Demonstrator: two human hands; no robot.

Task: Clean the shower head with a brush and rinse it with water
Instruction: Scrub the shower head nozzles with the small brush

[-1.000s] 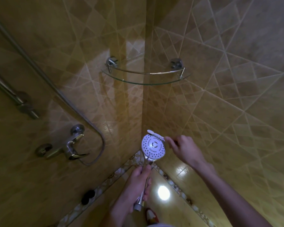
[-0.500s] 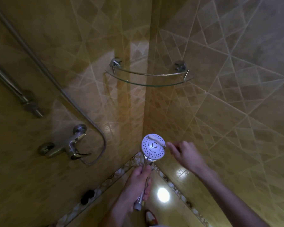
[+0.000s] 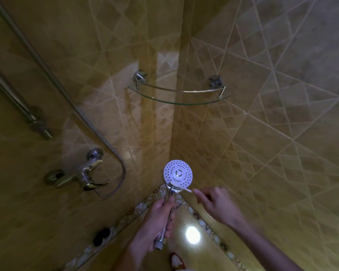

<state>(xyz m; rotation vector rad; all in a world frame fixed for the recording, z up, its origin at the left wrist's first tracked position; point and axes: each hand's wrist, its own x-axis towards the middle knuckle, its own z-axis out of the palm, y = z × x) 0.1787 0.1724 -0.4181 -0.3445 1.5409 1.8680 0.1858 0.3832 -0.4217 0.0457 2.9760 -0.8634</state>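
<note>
Left hand [image 3: 157, 222] grips the shower head [image 3: 178, 174] by its handle, face up toward the camera, in the tiled corner. Right hand [image 3: 213, 202] pinches a white brush [image 3: 179, 187], bristle end on the face's lower edge. Glass shelf [image 3: 178, 102] above, tap [image 3: 82, 173] at left.

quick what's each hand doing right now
Left hand: closed around the handle of the shower head.
Right hand: pinching a small white brush, its head at the lower rim of the shower head.
</note>
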